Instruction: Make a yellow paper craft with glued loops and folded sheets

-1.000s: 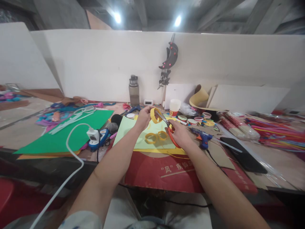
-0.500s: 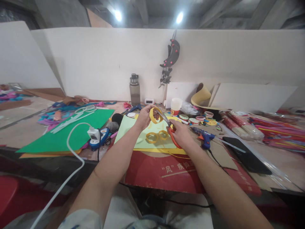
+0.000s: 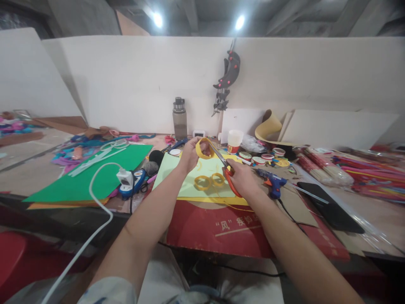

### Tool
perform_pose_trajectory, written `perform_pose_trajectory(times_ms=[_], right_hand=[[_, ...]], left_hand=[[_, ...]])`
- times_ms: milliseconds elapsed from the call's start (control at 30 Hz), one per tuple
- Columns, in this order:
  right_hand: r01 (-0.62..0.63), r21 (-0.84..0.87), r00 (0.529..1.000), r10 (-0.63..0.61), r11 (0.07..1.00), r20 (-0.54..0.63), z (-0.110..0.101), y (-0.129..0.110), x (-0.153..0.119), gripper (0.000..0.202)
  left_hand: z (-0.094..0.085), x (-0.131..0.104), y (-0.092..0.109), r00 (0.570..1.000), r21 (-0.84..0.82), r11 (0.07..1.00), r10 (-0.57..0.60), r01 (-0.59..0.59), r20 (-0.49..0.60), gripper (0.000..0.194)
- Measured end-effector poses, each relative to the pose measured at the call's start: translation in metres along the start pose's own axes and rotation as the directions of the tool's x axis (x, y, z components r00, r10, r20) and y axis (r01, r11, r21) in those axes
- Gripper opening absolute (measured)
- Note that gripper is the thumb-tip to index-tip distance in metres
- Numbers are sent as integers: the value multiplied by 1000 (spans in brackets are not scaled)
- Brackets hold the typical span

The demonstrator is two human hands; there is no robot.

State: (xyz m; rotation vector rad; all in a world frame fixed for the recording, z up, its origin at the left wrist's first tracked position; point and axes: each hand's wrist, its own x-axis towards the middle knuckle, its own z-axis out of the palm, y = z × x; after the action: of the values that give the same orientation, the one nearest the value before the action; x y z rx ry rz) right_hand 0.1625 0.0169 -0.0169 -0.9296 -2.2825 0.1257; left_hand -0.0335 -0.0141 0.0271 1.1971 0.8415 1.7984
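My left hand (image 3: 190,155) is closed on a yellow ring (image 3: 200,150), a curled strip held up above the pale green sheet (image 3: 171,179). In my right hand (image 3: 242,176) are scissors (image 3: 232,182) with orange-red handles, their blades pointing up and left to the ring's right side. Whether the blades are cutting into the strip I cannot tell. Below, two more yellow rings (image 3: 202,183) stand side by side on the sheet, with thin yellow scraps around them. A yellow sheet (image 3: 205,200) shows under the green one.
A blue glue gun (image 3: 274,184) and a black phone (image 3: 330,207) lie to the right. On the left are a green sheet (image 3: 88,179) and a white plug (image 3: 125,179) with its cable. A bottle (image 3: 180,122) and a paper cup (image 3: 234,141) stand behind.
My left hand has turned the yellow ring slightly and shifted it a little left and up. The scissors' blades have followed along its right edge.
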Motion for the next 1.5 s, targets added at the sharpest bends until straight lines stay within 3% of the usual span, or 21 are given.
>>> perform_pose_trajectory(times_ms=[333,700,967,1133,1500], right_hand=[[21,0,999,-21,1000,-24,1,4,1,29],[-5,-49,1000,5,999,1,-2,-1,2,28],[10,-1,1000,-10,1000,-1,-1,1,1,26],[17,-22,999,-18,1000,-33,-2,0,0,29],[-29,-98,999,31,995,23,-7,-6,1,27]], left_hand=[[-3,-2,-12,995,71,997,25,-31,95,41],[0,-1,-4,994,43,999,-36,32,102,45],[-2,1,-3,997,60,997,38,-42,65,46],[-1,-1,-4,995,53,999,7,-12,97,50],[-5,0,-2,991,43,999,-24,19,130,48]])
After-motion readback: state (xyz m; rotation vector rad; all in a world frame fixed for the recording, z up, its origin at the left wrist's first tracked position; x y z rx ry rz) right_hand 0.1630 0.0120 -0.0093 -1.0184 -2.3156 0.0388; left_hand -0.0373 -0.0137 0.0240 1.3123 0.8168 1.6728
